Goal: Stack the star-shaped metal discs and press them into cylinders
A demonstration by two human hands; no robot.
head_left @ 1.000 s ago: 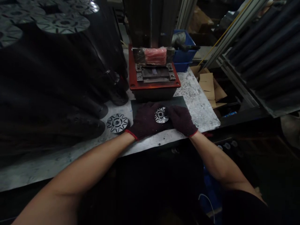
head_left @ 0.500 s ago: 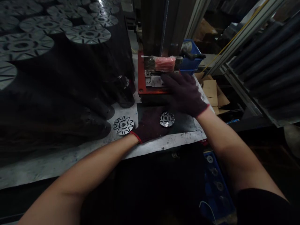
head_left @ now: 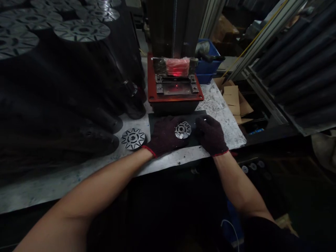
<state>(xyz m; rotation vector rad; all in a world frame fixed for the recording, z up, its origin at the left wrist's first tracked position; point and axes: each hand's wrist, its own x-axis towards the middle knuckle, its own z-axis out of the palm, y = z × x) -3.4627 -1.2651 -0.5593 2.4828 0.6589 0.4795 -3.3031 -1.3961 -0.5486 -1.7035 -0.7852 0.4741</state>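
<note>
A small shiny metal disc (head_left: 183, 130) lies on a dark mat (head_left: 172, 119) in front of a small press. My left hand (head_left: 163, 135), in a dark knit glove, rests on the mat with its fingers against the disc's left edge, holding it. To the right of the disc my gloved right hand (head_left: 211, 135) is curled closed, with a tiny bright glint at its fingertips; what they pinch is too small to name. The press's red base (head_left: 149, 87) carries a grey die plate (head_left: 175, 87), which shows a red light spot.
A star-patterned disc (head_left: 132, 138) lies left of the mat on the worn white table (head_left: 220, 108). Tall stacks of large patterned discs (head_left: 81, 29) fill the left. A blue bin (head_left: 207, 64), cardboard (head_left: 236, 99) and a rack of dark tubes (head_left: 296, 70) stand at the right.
My right hand reached up to the press's die plate, then came back down to the mat beside the disc. A red glow now shows on the plate. My left hand stayed by the disc.
</note>
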